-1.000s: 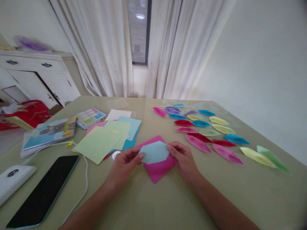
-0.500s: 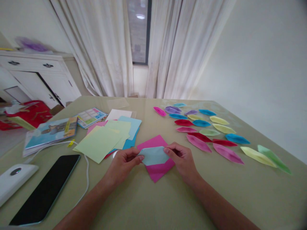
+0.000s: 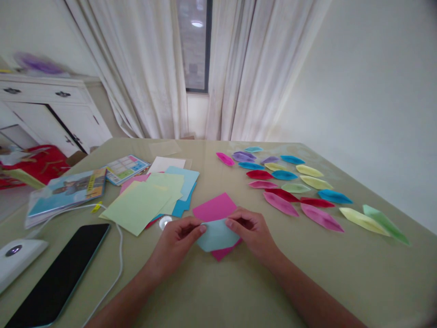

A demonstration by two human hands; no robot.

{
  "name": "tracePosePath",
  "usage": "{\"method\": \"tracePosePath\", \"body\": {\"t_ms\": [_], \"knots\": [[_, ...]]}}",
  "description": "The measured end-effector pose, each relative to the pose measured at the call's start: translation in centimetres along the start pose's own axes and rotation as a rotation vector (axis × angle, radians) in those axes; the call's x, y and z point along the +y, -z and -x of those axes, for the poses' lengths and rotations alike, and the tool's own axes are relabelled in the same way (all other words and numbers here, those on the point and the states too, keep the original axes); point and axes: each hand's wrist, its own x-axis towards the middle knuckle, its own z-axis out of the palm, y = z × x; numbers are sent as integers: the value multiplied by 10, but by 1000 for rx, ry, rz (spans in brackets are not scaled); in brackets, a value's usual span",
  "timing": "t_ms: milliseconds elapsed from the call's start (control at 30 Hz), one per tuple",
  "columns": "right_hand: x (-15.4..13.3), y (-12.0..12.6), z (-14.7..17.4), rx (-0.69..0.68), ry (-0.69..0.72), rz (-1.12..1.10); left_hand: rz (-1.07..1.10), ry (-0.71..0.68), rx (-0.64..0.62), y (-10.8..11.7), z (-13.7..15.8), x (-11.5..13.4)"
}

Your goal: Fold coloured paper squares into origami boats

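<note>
A folded light-blue paper (image 3: 218, 235) is pinched between both hands, its long upper edge running from one hand to the other. My left hand (image 3: 180, 237) grips its left end with thumb and fingers closed. At the right end, my right hand (image 3: 251, 230) pinches the upper corner in the same way. Beneath it a magenta paper square (image 3: 215, 206) lies on the table, partly covered by the blue piece. Several folded paper boat-like shapes (image 3: 280, 203) in pink, red, blue, yellow, purple and green lie to the right of my hands.
Left of my hands are loose coloured sheets (image 3: 138, 207), a small white disc (image 3: 165, 222), booklets (image 3: 68, 191), a black phone (image 3: 61, 273), a white device (image 3: 22, 257) and a white cable (image 3: 121, 255). Curtains (image 3: 136, 68) hang beyond the table (image 3: 218, 291).
The blue paper has been tipped and lowered a little toward me, so more of the magenta square shows behind it. My hands still hold both ends. The view has shifted slightly.
</note>
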Motion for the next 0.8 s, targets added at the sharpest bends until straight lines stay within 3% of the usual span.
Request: {"method": "tracePosePath", "body": {"t_ms": [200,533,800], "knots": [[0,-3,3,45,60,56,-75,0,47,0,3,8],[2,-5,7,11,89,126,-79,-31,69,-1,4,11],[-2,-4,4,-111,25,102,-26,2,117,-4,4,10]]}}
